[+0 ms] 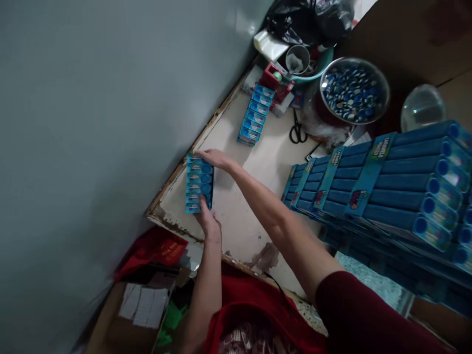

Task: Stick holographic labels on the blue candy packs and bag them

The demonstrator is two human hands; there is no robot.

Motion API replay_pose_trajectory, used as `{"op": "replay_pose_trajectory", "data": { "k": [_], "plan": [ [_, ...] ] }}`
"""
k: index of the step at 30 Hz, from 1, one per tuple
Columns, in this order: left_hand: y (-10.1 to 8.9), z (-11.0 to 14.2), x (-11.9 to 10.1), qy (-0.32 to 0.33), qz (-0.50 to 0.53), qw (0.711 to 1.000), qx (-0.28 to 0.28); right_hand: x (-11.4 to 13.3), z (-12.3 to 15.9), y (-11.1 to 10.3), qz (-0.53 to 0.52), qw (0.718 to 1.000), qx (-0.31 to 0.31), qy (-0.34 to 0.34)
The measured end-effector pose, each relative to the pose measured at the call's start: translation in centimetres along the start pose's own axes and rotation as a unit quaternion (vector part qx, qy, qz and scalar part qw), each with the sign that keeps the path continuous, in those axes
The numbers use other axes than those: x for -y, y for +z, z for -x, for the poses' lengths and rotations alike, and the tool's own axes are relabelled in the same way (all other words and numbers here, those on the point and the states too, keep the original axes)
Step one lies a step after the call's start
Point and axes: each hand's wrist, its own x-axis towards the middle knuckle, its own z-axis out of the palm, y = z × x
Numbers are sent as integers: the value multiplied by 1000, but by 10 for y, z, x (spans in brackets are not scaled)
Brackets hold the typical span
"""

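Note:
A row of small blue boxes (199, 184) with printed labels lies at the left corner of the white worktop (236, 216), close to the wall. My left hand (208, 221) grips its near end, with the thumb on top. My right hand (216, 158) presses against the far end, fingers reaching over it, so the row sits between both hands. The undersides of the fingers are hidden. Further back on the worktop lies a second row of blue boxes (255, 115), untouched.
Banded stacks of blue boxes (391, 182) rise at the right. Black scissors (297, 130), a metal bowl (354, 91) of blue and white pieces and a red tape dispenser (271, 76) stand at the back. A red bag (243, 290) hangs at the near edge; a cardboard box (125, 334) sits below left.

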Motion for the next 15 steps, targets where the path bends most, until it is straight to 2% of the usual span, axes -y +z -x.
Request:
{"op": "replay_pose_trajectory", "data": {
  "k": [3,6,8,10,11,13,15],
  "plan": [
    [-17,4,-10,-48,31,997,-60,-25,53,4,1,999,-45,12],
    [-30,1,-30,-13,87,996,-26,-53,119,11,-31,990,-135,5],
    [-28,-7,-54,2,97,995,6,-67,154,13,-63,972,-226,-16],
    [-14,-19,-89,32,74,996,48,-75,173,6,-97,949,-296,-46],
    [-3,-26,-111,56,53,994,75,-78,178,-2,-116,941,-312,-61],
    [27,-39,-160,113,-1,984,135,-79,178,-24,-176,931,-309,-82],
    [65,-52,-215,174,-69,960,207,-76,172,-51,-265,920,-274,-85]
  ]
}}
